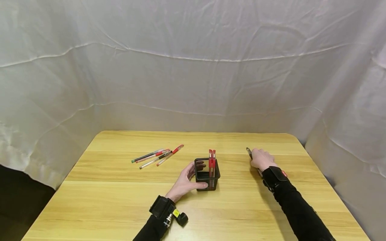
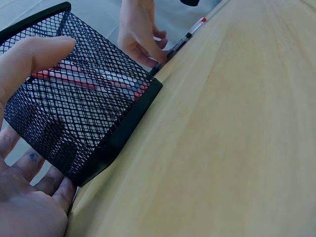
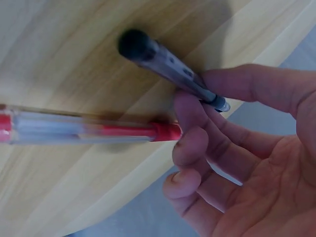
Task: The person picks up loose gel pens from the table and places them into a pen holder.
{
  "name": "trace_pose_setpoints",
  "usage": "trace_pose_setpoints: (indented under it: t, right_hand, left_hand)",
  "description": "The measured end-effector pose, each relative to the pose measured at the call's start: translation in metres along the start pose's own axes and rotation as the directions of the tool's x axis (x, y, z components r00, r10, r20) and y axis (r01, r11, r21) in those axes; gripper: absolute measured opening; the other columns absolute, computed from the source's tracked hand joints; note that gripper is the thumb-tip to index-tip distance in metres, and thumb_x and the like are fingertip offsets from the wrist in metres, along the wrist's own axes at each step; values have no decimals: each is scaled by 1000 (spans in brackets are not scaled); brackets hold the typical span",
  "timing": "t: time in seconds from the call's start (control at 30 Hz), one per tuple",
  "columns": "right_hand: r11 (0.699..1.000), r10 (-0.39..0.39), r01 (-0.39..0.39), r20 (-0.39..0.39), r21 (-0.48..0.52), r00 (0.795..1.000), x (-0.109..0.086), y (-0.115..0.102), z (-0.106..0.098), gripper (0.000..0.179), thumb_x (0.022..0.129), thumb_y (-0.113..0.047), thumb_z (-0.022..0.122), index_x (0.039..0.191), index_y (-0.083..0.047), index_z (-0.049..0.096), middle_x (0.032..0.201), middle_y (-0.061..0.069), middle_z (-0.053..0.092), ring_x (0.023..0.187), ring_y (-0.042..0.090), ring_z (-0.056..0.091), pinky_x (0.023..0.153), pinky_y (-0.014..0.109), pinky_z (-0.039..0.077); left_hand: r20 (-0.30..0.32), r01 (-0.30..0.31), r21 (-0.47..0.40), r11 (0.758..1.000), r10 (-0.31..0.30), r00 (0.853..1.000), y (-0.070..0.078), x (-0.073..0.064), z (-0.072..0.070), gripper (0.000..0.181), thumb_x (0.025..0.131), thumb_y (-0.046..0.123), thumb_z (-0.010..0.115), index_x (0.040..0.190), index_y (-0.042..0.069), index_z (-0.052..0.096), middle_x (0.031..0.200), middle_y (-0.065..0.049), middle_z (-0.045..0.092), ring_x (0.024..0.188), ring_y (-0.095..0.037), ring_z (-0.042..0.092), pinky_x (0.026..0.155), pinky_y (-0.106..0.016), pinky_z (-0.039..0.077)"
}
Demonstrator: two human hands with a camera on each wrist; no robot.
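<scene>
Two red gel pens (image 1: 210, 161) stand in the black mesh pen holder (image 1: 206, 179) on the counter (image 1: 120, 201). Left hand (image 1: 185, 184): grip holding the pen holder from the left. Right hand (image 1: 263, 159): narrow grip, pinching a dark-capped pen (image 3: 173, 69); a red-ended pen (image 3: 98, 129) is just beside.

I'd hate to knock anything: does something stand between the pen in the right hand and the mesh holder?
Nothing visible does: in the head view, bare tabletop separates the right hand and its dark pen from the mesh holder. Only the holder's rim would likely need clearing; two red pens stand inside.
</scene>
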State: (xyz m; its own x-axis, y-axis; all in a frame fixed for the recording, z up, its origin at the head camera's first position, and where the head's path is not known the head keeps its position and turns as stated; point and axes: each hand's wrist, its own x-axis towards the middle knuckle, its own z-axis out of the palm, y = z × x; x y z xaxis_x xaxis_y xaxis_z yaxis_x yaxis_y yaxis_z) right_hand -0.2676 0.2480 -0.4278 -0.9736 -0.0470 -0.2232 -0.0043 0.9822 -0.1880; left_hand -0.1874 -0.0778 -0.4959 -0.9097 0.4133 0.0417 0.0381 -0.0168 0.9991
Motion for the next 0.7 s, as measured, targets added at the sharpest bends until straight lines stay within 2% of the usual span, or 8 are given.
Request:
trace_pose_setpoints:
  t: [0.2, 0.3, 0.47, 0.7]
  right_hand:
    - [1000, 8, -8, 25, -22, 1000, -3, -6, -4, 16, 82, -4, 59, 96, 4, 57, 103, 30, 61, 87, 42, 57, 71, 54, 50]
    - [1000, 5, -4, 31, -26, 999, -4, -8, -4, 18, 83, -5, 59, 99, 4, 58, 105, 31, 61, 89, 44, 58, 72, 55, 50]
    - [1000, -14, 14, 17, -17, 1000, -3, -6, -1, 12, 82, -5, 60, 90, 2, 54, 95, 26, 59, 81, 38, 54, 65, 48, 47]
    - [998, -63, 64, -63, 12, 996, -1, 0, 9, 12, 78, -3, 60, 78, -2, 48, 82, 19, 55, 69, 31, 49, 57, 38, 41]
  left_hand:
    - [-2, 0, -1, 1000, 0, 1000, 0, 0, 0, 82, 80, 13, 85, 150, 12, 42, 152, -7, 53, 148, -27, 39, 129, -48, 24]
    - [-1, -3, 1, 1000, 3, 1000, 0, -1, 0, 82, 80, 13, 85, 150, 13, 42, 152, -7, 52, 148, -27, 39, 128, -49, 24]
    - [3, -12, -1, 1000, 12, 1000, -1, 0, -1, 83, 80, 13, 85, 151, 13, 42, 152, -7, 52, 148, -27, 40, 128, -49, 24]
    - [4, -8, -1, 1000, 8, 1000, -1, -1, -1, 83, 80, 14, 85, 151, 12, 41, 152, -7, 52, 148, -27, 39, 128, -49, 24]
